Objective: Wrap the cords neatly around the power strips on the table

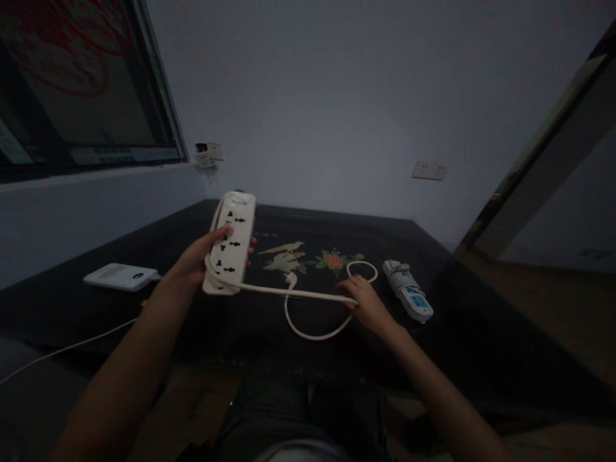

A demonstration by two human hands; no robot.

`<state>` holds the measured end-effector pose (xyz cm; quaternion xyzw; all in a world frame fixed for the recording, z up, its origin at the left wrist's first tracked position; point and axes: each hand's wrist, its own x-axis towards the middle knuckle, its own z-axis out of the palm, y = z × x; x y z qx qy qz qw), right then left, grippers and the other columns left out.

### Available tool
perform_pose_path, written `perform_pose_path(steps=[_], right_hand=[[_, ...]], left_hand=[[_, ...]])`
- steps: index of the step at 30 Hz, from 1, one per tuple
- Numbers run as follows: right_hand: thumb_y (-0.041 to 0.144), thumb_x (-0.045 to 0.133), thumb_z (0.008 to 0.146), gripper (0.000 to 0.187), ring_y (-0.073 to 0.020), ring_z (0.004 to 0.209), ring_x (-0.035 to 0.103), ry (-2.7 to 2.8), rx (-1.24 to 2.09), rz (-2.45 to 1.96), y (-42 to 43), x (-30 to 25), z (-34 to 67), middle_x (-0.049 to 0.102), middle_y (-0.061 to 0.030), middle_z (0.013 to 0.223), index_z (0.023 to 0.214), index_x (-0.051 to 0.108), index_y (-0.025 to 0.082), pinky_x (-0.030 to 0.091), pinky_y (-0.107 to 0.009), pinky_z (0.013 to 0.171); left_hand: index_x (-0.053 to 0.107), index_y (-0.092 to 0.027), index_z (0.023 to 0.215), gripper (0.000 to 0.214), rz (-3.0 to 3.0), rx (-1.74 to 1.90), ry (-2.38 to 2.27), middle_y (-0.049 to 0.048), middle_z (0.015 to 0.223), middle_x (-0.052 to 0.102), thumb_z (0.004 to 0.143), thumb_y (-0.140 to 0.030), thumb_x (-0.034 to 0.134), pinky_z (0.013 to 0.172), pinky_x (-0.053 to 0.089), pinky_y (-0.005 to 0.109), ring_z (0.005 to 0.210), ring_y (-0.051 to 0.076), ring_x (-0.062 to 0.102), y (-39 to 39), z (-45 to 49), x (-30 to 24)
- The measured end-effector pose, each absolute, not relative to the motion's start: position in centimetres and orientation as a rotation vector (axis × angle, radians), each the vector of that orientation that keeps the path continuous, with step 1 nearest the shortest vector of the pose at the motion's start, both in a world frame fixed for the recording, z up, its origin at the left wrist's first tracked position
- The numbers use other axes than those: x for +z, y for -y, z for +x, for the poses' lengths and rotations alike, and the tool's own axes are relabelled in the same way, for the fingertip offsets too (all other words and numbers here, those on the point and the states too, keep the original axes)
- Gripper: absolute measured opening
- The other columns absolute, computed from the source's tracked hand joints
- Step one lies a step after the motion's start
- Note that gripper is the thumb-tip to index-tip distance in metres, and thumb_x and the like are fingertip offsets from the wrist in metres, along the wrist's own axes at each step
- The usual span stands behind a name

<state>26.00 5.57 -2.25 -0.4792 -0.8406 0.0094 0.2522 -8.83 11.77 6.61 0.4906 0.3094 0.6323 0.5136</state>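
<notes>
While left hand [196,258] holds power strip [240,232] | white device [120,276], bundled extension [408,290] flanking

L hand [192,260] at 9 o'clock: fingers mostly hidden behind pwr strip [242,253], just tips showing; blue label [239,203] too small/blurred to read. R hand [368,308], approx. 5 o'clock, hides a bit of cord [293,292]. 2nd strip [418,305] at 4 o'clock partly covered by wound cord [402,279]. Thin white cable [72,348], 8 o'clock, cut off by L edge; window [120,119], 10 o'clock, cut by top + L edges.
</notes>
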Motion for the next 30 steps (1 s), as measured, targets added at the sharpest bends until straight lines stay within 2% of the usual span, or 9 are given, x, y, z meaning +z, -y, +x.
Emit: perform_pose_path(steps=[3,5,7,10,15,19,23,26,30], right_hand=[[0.030,0.072,0.075,0.050,-0.0297,0.117,0.046,2.362,-0.054,-1.375,-5.2,-3.2,27.5,0.056,-0.0135,0.117,0.121,0.055,0.020,0.035,-0.053,0.099],[0.030,0.074,0.072,0.063,-0.0289,0.125,0.040,2.341,0.047,-1.385,-4.3,-4.1,29.2,0.050,-0.0129,0.129,0.129,0.049,0.023,0.035,-0.051,0.102],[0.028,0.069,0.077,0.054,-0.0259,0.121,0.045,2.215,0.167,-1.422,-3.5,-4.8,30.9,0.052,-0.0118,0.127,0.128,0.050,0.021,0.040,-0.045,0.099],[0.026,0.053,0.087,0.021,-0.0224,0.096,0.060,1.949,0.301,-1.588,-3.1,-5.5,32.3,0.065,-0.0105,0.100,0.100,0.065,0.015,0.046,-0.037,0.084],[0.041,0.057,0.084,0.026,-0.0167,0.067,0.059,1.816,0.549,-1.836,-4.9,-6.1,29.8,0.066,-0.0052,0.075,0.078,0.065,0.017,0.041,-0.026,0.059],[0.027,0.065,0.079,0.018,-0.0130,0.059,0.056,1.791,0.667,-1.830,-6.9,-5.3,27.5,0.062,-0.0021,0.064,0.066,0.059,0.015,0.037,-0.022,0.053],[0.023,0.052,0.088,0.012,-0.0087,0.042,0.049,1.790,0.786,-1.716,-8.9,-0.9,27.3,0.062,0.0007,0.058,0.080,0.055,0.016,0.034,-0.020,0.042],[0.021,0.047,0.092,0.005,-0.0090,0.039,0.050,1.718,0.951,-1.496,-10.4,5.0,27.1,0.063,0.0012,0.060,0.091,0.049,0.017,0.039,-0.020,0.041],[0.022,0.053,0.089,0.006,-0.0071,0.037,0.045,1.800,0.741,-1.371,-12.1,14.1,26.8,0.057,0.0042,0.053,0.091,0.054,0.015,0.037,-0.019,0.040]], left_hand=[[0.066,-0.009,0.099,0.032,0.923,1.206,-0.973,0.0177,0.081,0.072,0.086,-0.035,0.052,0.062,0.054,0.051,0.063,0.026,0.065,-11.7,-8.8,5.6],[0.065,-0.010,0.102,0.034,0.835,1.243,-1.046,0.0161,0.081,0.072,0.087,-0.036,0.049,0.067,0.054,0.053,0.063,0.025,0.064,-11.6,-9.0,5.6],[0.064,-0.010,0.103,0.035,0.827,1.297,-1.084,0.0142,0.077,0.072,0.087,-0.036,0.048,0.075,0.052,0.057,0.067,0.026,0.064,-11.5,-9.2,5.8],[0.064,-0.010,0.103,0.037,0.867,1.327,-1.106,0.0130,0.072,0.071,0.087,-0.039,0.047,0.084,0.046,0.062,0.076,0.029,0.065,-11.5,-9.3,5.8],[0.062,-0.013,0.102,0.039,0.985,1.297,-1.056,0.0144,0.076,0.069,0.082,-0.044,0.051,0.087,0.041,0.067,0.087,0.036,0.064,-11.8,-9.3,5.1],[0.061,-0.014,0.103,0.039,1.024,1.289,-1.036,0.0144,0.080,0.069,0.082,-0.045,0.050,0.088,0.041,0.066,0.090,0.036,0.063,-11.9,-9.8,5.3],[0.061,-0.013,0.104,0.037,0.988,1.320,-1.118,0.0117,0.083,0.069,0.086,-0.041,0.046,0.089,0.040,0.065,0.085,0.032,0.064,-11.6,-10.4,6.3],[0.063,-0.014,0.101,0.031,0.890,1.327,-1.159,0.0093,0.079,0.071,0.087,-0.035,0.046,0.086,0.047,0.057,0.073,0.025,0.064,-11.1,-10.5,6.8],[0.066,-0.013,0.093,0.028,0.784,1.256,-1.188,0.0114,0.072,0.072,0.084,-0.035,0.051,0.061,0.057,0.045,0.058,0.023,0.063,-11.0,-11.0,6.3]])
